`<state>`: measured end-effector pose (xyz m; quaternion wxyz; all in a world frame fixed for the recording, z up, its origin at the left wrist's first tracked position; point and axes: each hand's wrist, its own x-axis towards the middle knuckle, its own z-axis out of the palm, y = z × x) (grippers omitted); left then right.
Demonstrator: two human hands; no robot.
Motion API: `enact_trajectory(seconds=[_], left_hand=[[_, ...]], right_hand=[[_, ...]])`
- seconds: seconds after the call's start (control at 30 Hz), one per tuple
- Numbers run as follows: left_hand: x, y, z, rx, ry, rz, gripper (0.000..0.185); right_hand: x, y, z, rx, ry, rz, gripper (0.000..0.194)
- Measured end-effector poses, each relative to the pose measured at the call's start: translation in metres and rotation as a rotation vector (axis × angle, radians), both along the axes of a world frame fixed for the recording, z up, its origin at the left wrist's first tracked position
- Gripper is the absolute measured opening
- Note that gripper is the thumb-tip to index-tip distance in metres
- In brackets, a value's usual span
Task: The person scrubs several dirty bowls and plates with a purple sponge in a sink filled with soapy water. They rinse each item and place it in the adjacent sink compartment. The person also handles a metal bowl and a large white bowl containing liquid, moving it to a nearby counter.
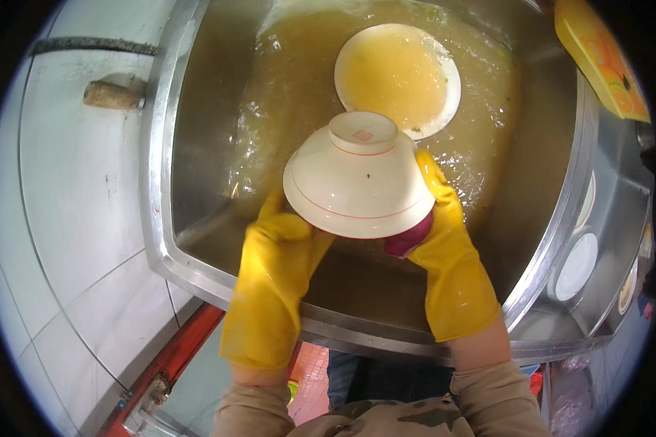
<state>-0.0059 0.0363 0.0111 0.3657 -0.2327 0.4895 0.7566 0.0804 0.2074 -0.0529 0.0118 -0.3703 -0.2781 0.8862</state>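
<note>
A white ceramic bowl with thin red rings [361,180] is tilted upside down over the water, its foot pointing away from me. My left hand [279,262], in a yellow rubber glove, holds the bowl's rim from the lower left, its fingertips hidden under the bowl. In a matching glove, my right hand [448,235] grips the right side, thumb on the outer wall. A dark magenta cloth or pad [410,237] is between this hand and the rim. Just beyond the bowl, a white plate [451,93] lies in the murky, yellowish water.
The stainless steel sink's rim [161,218] surrounds the water. A neighbouring basin at right holds a white dish [577,267]. At the upper right rim is an orange-yellow container [601,60]. A wooden handle [112,95] lies by the left rim, beside white tiles.
</note>
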Motion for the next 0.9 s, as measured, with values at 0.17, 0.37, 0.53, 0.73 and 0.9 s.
enact_trajectory(seconds=[0.17, 0.37, 0.53, 0.73, 0.9], left_hand=[[-0.005, -0.018, 0.000, 0.280, -0.386, 0.270, 0.046], [0.003, -0.016, -0.007, 0.219, -0.181, 0.327, 0.053], [-0.003, -0.010, -0.006, 0.127, -0.104, 0.270, 0.059], [-0.003, -0.014, 0.000, 0.127, -0.140, 0.205, 0.053], [0.001, -0.018, -0.003, -0.093, -0.118, 0.252, 0.044]], right_hand=[[0.003, -0.002, -0.030, 0.139, -0.019, 0.272, 0.058], [0.003, 0.025, -0.099, 0.923, -0.448, 0.530, 0.054], [-0.018, 0.008, -0.048, 0.915, -0.377, 0.638, 0.041], [-0.053, -0.043, 0.070, 0.973, 0.296, 0.442, 0.039], [-0.068, -0.063, 0.046, 1.324, 0.141, 0.526, 0.041]])
